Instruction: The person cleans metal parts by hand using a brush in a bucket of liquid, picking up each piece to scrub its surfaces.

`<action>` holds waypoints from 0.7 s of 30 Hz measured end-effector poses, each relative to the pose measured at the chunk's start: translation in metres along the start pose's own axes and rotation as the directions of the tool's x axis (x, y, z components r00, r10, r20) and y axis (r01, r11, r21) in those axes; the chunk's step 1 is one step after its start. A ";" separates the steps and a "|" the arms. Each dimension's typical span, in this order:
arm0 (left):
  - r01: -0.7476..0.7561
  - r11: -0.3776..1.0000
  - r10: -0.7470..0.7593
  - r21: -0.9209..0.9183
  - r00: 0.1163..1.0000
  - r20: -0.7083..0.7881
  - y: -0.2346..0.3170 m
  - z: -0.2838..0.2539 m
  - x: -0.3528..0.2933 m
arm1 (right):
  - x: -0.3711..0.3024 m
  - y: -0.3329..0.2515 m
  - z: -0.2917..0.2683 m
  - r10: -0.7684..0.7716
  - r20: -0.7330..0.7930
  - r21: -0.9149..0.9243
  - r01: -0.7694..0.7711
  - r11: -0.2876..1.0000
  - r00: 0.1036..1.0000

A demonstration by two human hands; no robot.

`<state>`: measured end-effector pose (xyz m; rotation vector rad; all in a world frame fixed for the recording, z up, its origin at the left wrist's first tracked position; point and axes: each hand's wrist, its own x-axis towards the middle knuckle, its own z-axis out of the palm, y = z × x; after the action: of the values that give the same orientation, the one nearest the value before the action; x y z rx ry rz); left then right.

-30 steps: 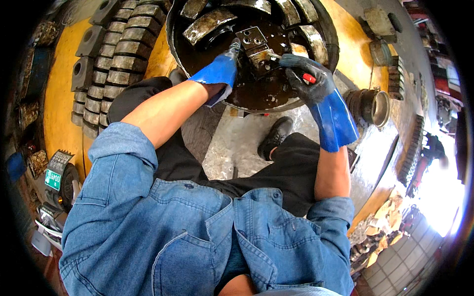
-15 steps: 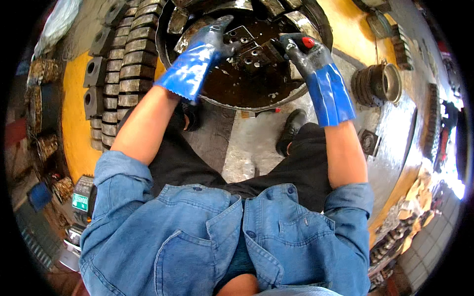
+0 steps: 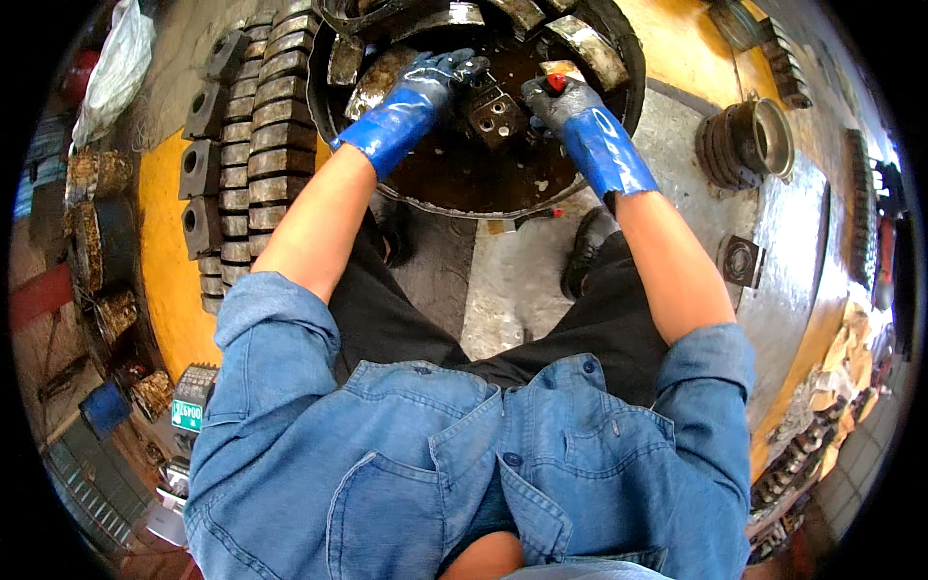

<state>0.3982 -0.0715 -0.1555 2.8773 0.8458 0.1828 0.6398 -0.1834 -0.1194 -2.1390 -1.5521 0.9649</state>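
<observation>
A round metal tub [image 3: 469,209] of dark oily liquid stands in front of me. My left hand [image 3: 443,79], in a blue glove stained dark, has its fingers closed at the upper left edge of a dark metal block with round holes [image 3: 495,120]. The block tilts at the liquid's surface. On its right, my right hand [image 3: 563,102], gloved alike, is closed around a brush with a red handle end [image 3: 558,83]; its bristles are hidden by the glove and dark liquid.
Curved metal segments [image 3: 588,50] lie in the tub's far part. Rows of stacked segments [image 3: 280,137] and blocks with holes [image 3: 200,166] stand at left. A ringed metal cylinder [image 3: 744,145] sits at right. Another brush [image 3: 527,221] lies under the tub's near rim.
The block has turned and tilted in the tub. My right hand has moved left, nearer to it, and my left hand has shifted slightly right and down. The whole view has shifted a little.
</observation>
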 end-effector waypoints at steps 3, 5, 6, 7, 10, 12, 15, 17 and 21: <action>0.015 0.998 -0.018 0.068 0.999 0.041 0.019 -0.016 -0.002 | -0.001 -0.007 -0.002 0.023 -0.059 0.031 -0.021 0.999 0.998; -0.014 0.985 0.007 0.173 0.999 0.045 0.028 -0.025 -0.004 | 0.000 -0.009 -0.002 0.029 -0.083 0.026 -0.027 0.999 0.996; -0.034 0.983 0.039 0.179 0.999 -0.022 0.026 -0.019 -0.005 | -0.001 -0.010 -0.001 0.034 -0.089 0.026 -0.032 0.999 0.995; -0.054 0.981 0.071 0.184 0.993 -0.089 0.023 -0.014 -0.006 | -0.001 -0.012 -0.001 0.040 -0.095 0.025 -0.038 0.999 0.995; -0.037 0.991 0.045 0.126 0.997 -0.058 0.027 -0.019 -0.005 | 0.003 -0.014 0.003 0.152 -0.005 0.071 -0.151 0.986 0.988; -0.032 0.992 0.039 0.124 0.998 -0.052 0.017 -0.013 -0.003 | 0.001 -0.012 0.001 0.205 0.082 0.261 -0.220 0.940 0.975; -0.021 0.990 0.023 0.138 1.000 -0.012 0.019 -0.019 0.004 | 0.015 0.006 0.009 0.088 -0.093 0.083 -0.080 0.993 0.992; 0.003 0.991 -0.010 0.136 0.999 0.050 0.030 -0.032 0.005 | 0.015 0.009 0.009 0.070 -0.107 0.008 -0.069 0.998 0.992; 0.081 0.990 -0.085 0.119 0.996 0.028 0.042 -0.048 -0.010 | 0.012 -0.001 -0.002 0.054 -0.141 0.079 -0.043 0.996 0.989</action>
<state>0.4040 -0.1071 -0.1022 2.9371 1.0006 0.0781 0.6428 -0.1713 -0.1213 -2.1511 -1.3804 0.8508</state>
